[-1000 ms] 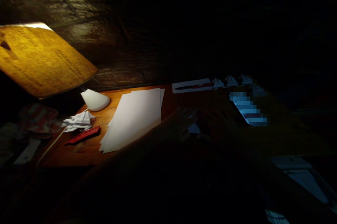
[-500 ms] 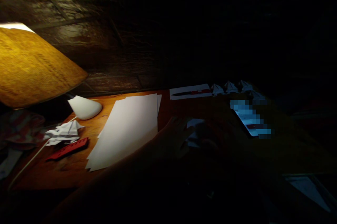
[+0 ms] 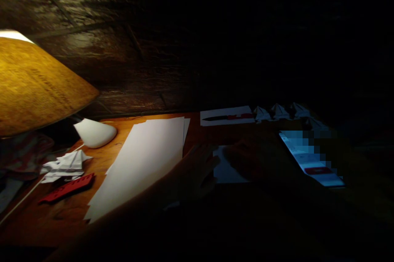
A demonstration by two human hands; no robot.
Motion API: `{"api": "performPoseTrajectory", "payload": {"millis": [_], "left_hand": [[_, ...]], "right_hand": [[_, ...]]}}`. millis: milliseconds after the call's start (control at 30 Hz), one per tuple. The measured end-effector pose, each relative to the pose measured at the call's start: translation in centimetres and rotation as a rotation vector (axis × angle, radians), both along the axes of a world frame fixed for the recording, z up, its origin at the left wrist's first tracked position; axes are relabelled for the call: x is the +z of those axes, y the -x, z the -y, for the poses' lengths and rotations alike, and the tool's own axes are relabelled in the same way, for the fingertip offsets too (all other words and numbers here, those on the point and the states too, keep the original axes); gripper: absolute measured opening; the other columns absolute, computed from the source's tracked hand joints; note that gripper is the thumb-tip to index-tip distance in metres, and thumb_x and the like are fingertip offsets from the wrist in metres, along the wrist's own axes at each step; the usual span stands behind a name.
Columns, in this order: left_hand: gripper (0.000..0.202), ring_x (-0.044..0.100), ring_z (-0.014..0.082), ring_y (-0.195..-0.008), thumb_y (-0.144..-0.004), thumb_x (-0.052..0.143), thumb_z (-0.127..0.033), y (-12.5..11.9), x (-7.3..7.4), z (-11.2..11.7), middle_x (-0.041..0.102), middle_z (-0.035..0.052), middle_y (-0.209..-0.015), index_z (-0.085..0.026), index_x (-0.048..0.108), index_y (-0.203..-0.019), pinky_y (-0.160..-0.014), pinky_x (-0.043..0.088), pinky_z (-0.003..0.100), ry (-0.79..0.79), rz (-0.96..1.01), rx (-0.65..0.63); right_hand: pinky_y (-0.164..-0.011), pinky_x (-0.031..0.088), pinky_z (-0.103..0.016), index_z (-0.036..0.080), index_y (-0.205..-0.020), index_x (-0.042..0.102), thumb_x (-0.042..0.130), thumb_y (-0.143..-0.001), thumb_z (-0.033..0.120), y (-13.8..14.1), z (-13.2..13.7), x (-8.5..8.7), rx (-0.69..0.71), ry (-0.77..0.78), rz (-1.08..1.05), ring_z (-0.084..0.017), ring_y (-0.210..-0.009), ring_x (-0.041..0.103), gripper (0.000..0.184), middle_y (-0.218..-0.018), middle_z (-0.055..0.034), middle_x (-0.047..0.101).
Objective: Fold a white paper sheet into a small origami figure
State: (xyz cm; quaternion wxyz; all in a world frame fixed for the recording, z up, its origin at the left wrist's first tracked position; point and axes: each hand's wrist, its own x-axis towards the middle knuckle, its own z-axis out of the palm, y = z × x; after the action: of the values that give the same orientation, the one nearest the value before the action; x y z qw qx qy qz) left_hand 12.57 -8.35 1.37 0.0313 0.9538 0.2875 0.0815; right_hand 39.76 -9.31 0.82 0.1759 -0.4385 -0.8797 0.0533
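A small sheet of paper (image 3: 230, 172) lies in deep shadow on the wooden table, between my two hands. My left hand (image 3: 201, 167) grips its left edge, with the fingers bent over the paper. From the right, my right hand (image 3: 246, 158) closes over the upper right part of the same sheet, fingers together. Much of both hands is lost in the dark. A stack of white paper (image 3: 144, 155) lies left of my left hand, partly behind my forearm. Beyond the hands, a knife with a red handle (image 3: 240, 116) rests on a white piece of paper (image 3: 212, 114).
Several folded paper pieces (image 3: 280, 111) stand at the back right, near a lit phone (image 3: 308, 159). At left are a lamp (image 3: 40, 85) with its white base (image 3: 95, 132), a crumpled folded paper (image 3: 67, 163) and a red toothed object (image 3: 67, 188). A brick wall (image 3: 92, 40) rises behind.
The view has shifted and tilted up a little. My hands have moved further apart over the small paper, which now lies flatter with more of it showing.
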Motion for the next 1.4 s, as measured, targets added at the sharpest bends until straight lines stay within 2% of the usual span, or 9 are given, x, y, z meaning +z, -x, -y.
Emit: {"api": "performPoseTrajectory", "payload": {"millis": [133,300,433,600,700,800,967,1067,1400], "left_hand": [[0.044,0.052,0.0372,-0.125,-0.084,0.067,-0.032,0.3,0.1,-0.4,0.048,0.0186,-0.144,-0.018,0.056,-0.124,-0.100,0.050,0.055,0.048,0.017,-0.029],[0.030,0.053,0.0362,-0.127,-0.088,0.065,-0.029,0.1,0.7,0.0,0.050,0.0184,-0.142,-0.017,0.057,-0.115,-0.102,0.051,0.054,0.093,0.027,-0.012],[0.026,0.052,0.0347,-0.131,-0.087,0.061,-0.022,-0.2,0.7,0.2,0.046,0.0176,-0.151,-0.018,0.054,-0.112,-0.105,0.051,0.052,0.126,0.043,-0.039],[0.030,0.046,0.0358,-0.140,-0.086,0.060,-0.022,-0.4,0.1,-0.1,0.039,0.0181,-0.159,-0.018,0.051,-0.115,-0.111,0.046,0.055,0.114,0.048,-0.062],[0.035,0.040,0.0370,-0.144,-0.084,0.059,-0.022,-0.6,-0.3,-0.3,0.037,0.0202,-0.160,-0.017,0.050,-0.118,-0.115,0.041,0.058,0.080,0.042,-0.073],[0.039,0.042,0.0380,-0.142,-0.081,0.061,-0.023,-0.8,-0.5,-0.3,0.036,0.0199,-0.162,-0.017,0.050,-0.118,-0.112,0.043,0.058,0.049,0.006,-0.058],[0.053,0.040,0.0379,-0.142,-0.079,0.059,-0.021,-1.1,-0.3,0.0,0.037,0.0205,-0.160,-0.017,0.046,-0.130,-0.113,0.041,0.059,0.056,0.013,-0.056],[0.060,0.039,0.0386,-0.141,-0.078,0.058,-0.020,-1.3,-0.2,0.2,0.038,0.0212,-0.158,-0.015,0.043,-0.135,-0.114,0.040,0.060,0.049,-0.003,-0.041],[0.057,0.040,0.0414,-0.137,-0.075,0.059,-0.022,-2.0,-0.4,0.4,0.038,0.0240,-0.154,-0.012,0.047,-0.130,-0.111,0.041,0.059,0.012,-0.052,-0.007]], "right_hand": [[-0.092,0.053,-0.044,0.023,-0.138,0.061,0.056,-0.099,0.031,-1.2,-0.3,-1.4,0.065,0.031,-0.040,-0.028,-0.113,0.060,0.040,-0.130,-0.0110,0.065],[-0.092,0.054,-0.043,0.022,-0.134,0.063,0.062,-0.096,0.031,-0.9,-0.3,-1.1,0.096,0.082,-0.125,-0.027,-0.111,0.062,0.039,-0.129,-0.0109,0.065],[-0.088,0.055,-0.042,0.023,-0.135,0.063,0.059,-0.097,0.031,-0.9,-0.4,-1.1,0.106,0.097,-0.145,-0.026,-0.106,0.064,0.038,-0.129,-0.0113,0.066],[-0.098,0.052,-0.048,0.023,-0.142,0.058,0.061,-0.091,0.022,-1.1,-0.5,-1.9,0.135,0.046,-0.134,-0.029,-0.120,0.060,0.051,-0.139,-0.0114,0.063],[-0.103,0.049,-0.055,0.019,-0.147,0.054,0.060,-0.089,0.017,-0.7,0.0,-1.5,0.126,0.017,-0.090,-0.033,-0.125,0.054,0.058,-0.145,-0.0129,0.061],[-0.101,0.051,-0.055,0.015,-0.147,0.054,0.055,-0.090,0.015,-0.1,0.7,-0.9,0.087,0.014,-0.083,-0.033,-0.122,0.054,0.058,-0.145,-0.0150,0.061],[-0.100,0.051,-0.056,0.020,-0.148,0.056,0.057,-0.089,0.016,0.3,1.0,-0.6,0.090,0.002,-0.036,-0.035,-0.121,0.053,0.058,-0.150,-0.0108,0.059],[-0.102,0.050,-0.056,0.018,-0.146,0.057,0.055,-0.092,0.018,0.4,1.0,-0.7,0.089,-0.003,-0.009,-0.035,-0.122,0.052,0.055,-0.151,-0.0107,0.059],[-0.098,0.051,-0.054,0.016,-0.145,0.057,0.051,-0.098,0.024,0.9,1.2,0.1,0.006,0.019,0.056,-0.035,-0.121,0.055,0.049,-0.149,-0.0093,0.061]]}}
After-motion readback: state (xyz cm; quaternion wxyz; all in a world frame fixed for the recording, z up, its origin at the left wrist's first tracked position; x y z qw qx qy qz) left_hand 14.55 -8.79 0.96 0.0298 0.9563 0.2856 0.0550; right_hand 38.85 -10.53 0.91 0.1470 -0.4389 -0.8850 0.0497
